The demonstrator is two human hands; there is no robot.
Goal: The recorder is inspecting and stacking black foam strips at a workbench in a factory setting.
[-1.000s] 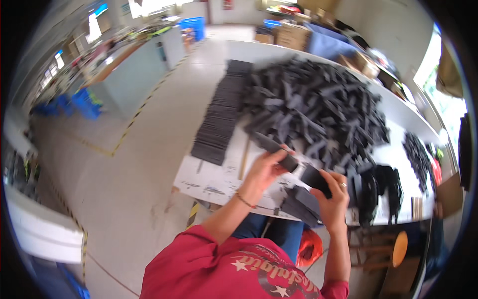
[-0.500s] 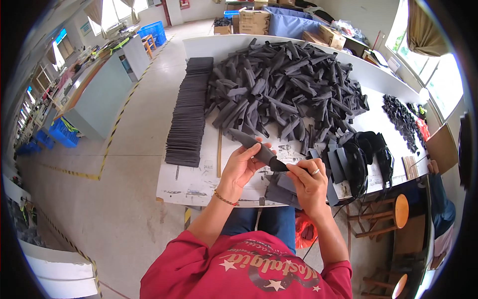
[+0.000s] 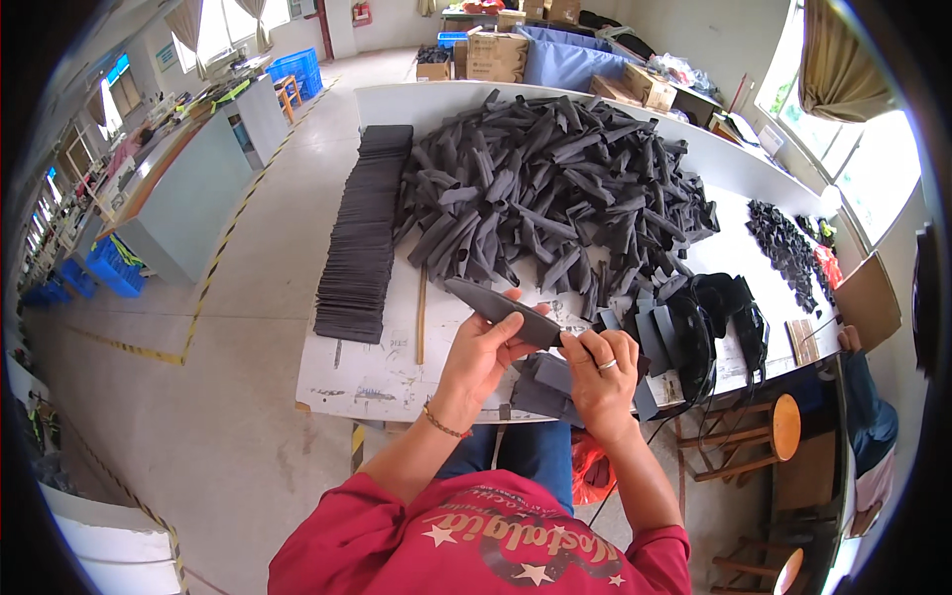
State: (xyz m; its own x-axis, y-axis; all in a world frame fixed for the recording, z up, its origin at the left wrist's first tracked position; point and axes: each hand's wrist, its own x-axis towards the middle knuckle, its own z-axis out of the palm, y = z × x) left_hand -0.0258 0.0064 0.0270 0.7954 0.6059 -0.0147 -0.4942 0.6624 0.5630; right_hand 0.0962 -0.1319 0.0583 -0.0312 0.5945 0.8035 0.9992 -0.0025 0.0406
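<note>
Above the front part of the white table [image 3: 342, 382], my left hand [image 3: 486, 347] grips a dark grey flat sleeve-like piece [image 3: 511, 314], thumb on top and fingers beneath. My right hand [image 3: 603, 375], a ring on one finger, pinches the right end of the same piece; its fingertips cover that end. Below my hands, dark grey flat pieces [image 3: 542, 392] lie at the table's front edge. A large heap of curled dark grey pieces [image 3: 555, 188] spreads beyond. On its left runs a long, neat stack of flat dark pieces [image 3: 365, 238].
Glossy black looped items [image 3: 709, 332] lie right of my hands, and small black pieces [image 3: 785, 248] farther right. A thin wooden strip [image 3: 421, 312] lies beside the stack. Wooden stools [image 3: 783, 426] stand at the right. Cardboard boxes [image 3: 496, 57] sit behind the table's raised back board [image 3: 382, 102].
The held piece's right end, open and curled before, now lies flatter under my right fingers. My right hand has shifted slightly left and down. The whole view has also moved a little.
</note>
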